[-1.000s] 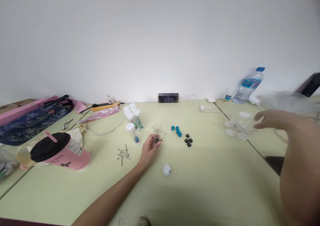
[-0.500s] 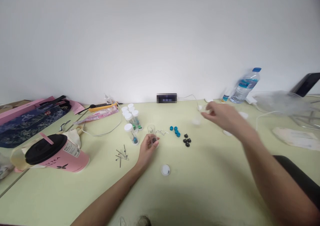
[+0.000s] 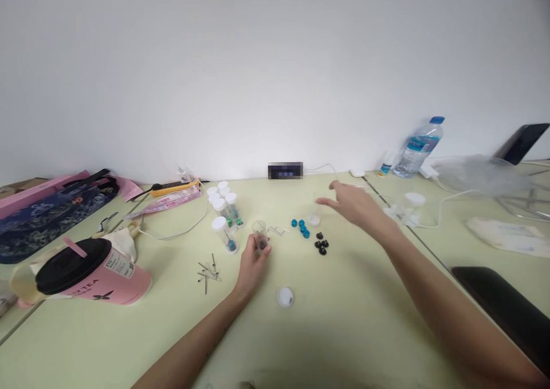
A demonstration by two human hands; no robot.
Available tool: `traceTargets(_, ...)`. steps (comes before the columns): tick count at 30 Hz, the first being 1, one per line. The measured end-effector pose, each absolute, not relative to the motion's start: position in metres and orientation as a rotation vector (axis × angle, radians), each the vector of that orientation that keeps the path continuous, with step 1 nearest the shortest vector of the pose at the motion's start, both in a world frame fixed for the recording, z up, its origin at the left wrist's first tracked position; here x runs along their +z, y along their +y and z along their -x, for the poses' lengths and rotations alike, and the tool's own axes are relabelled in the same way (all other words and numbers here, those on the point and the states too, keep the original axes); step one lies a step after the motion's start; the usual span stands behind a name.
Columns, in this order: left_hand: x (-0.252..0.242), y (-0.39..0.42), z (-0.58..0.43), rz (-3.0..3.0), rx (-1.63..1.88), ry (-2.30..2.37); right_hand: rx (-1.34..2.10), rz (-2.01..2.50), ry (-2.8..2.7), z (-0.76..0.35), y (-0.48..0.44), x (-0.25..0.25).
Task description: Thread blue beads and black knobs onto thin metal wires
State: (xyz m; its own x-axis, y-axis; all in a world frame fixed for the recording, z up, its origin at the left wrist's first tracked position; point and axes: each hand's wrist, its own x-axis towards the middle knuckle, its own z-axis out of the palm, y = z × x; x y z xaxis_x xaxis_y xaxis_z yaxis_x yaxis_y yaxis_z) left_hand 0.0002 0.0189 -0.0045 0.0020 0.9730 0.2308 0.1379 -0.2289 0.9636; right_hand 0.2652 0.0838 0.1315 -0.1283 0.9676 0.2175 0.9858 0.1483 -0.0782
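Observation:
My left hand (image 3: 252, 263) rests on the pale green table (image 3: 365, 320), fingers closed round a small open clear vial (image 3: 260, 241) with something dark in it. My right hand (image 3: 350, 204) reaches in from the right and hovers over the table's middle. It appears to pinch a clear vial whose white end (image 3: 314, 220) is just above the table; the hand is blurred. Blue beads (image 3: 301, 227) and black beads (image 3: 321, 244) lie beside that vial. A loose white cap (image 3: 285, 297) lies near my left forearm.
Capped vials (image 3: 223, 203) stand left of my left hand, with metal pins (image 3: 208, 268) in front of them. A pink lidded cup (image 3: 86, 268) lies on its side at left. More vials (image 3: 408, 208), a water bottle (image 3: 416, 148) and a black object (image 3: 502, 303) are at right.
My right hand has swept from the vials at far right to the table's middle, bringing a clear vial beside the beads. My left hand has kept hold of its vial.

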Motion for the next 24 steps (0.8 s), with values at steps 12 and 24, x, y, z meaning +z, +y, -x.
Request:
traceTargets(12, 0.000, 0.017, 0.000, -1.501, 1.301, 1.245, 0.112, 2.563, -1.904, -0.407, 0.078, 0.152)
traceTargets(24, -0.001, 0.017, 0.000, -1.486, 1.322, 1.229, -0.055, 2.150, -1.917, -0.364, 0.118, 0.125)
